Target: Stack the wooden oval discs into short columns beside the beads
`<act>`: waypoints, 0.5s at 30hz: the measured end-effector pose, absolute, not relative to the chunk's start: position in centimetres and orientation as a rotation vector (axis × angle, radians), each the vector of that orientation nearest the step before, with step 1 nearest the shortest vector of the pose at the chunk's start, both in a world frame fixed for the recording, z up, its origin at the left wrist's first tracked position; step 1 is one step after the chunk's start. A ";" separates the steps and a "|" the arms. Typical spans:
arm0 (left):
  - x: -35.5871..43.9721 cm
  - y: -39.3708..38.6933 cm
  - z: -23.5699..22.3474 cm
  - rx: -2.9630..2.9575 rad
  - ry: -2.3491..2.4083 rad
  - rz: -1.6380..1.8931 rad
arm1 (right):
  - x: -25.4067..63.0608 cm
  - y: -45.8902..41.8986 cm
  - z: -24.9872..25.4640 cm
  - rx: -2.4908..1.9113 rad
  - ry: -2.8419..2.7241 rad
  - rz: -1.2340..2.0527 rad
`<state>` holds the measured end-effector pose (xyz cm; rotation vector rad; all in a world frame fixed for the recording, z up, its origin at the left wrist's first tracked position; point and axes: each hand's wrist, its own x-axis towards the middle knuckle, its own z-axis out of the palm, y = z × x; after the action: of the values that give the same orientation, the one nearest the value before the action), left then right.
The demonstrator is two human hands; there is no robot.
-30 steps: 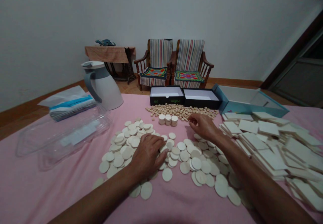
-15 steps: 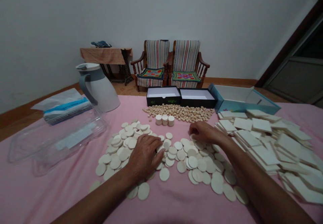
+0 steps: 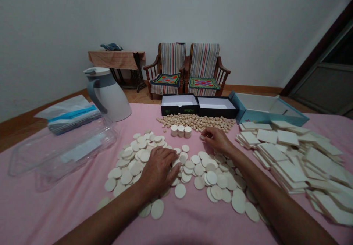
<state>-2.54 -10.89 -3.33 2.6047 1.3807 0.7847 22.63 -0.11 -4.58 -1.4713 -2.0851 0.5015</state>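
Round pale wooden discs lie in a left heap (image 3: 135, 167) and a right heap (image 3: 220, 180) that meet in the middle. My left hand (image 3: 158, 167) rests palm down on the left heap, its thumb apart from the fingers and discs showing between them. Past the upper edge of the right heap, my right hand (image 3: 216, 140) pinches a wooden disc (image 3: 202, 137), mostly hidden by the fingertips. To the left of that hand stand three short stacks of discs (image 3: 181, 131), side by side. Small round wooden beads (image 3: 195, 121) are spread behind the stacks.
Two black open boxes (image 3: 179, 110) and a blue open box (image 3: 271, 118) stand at the back. Square wooden tiles (image 3: 292, 167) are piled at the right. At the left are a clear plastic container (image 3: 79, 153), a tissue pack (image 3: 73, 116) and a white jug (image 3: 114, 99).
My right hand has moved up and left from the right heap towards the small stacks, with a disc at its fingertips. My left hand has stayed in place.
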 end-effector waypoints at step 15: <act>-2.6 -10.9 -3.3 2.637 1.375 0.794 | 22.3 -0.7 -5.5 -1.626 -2.224 0.277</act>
<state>-2.61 -10.86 -3.35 2.6371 1.3747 0.7940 22.26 -0.67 -5.54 -1.6257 -2.2245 0.2765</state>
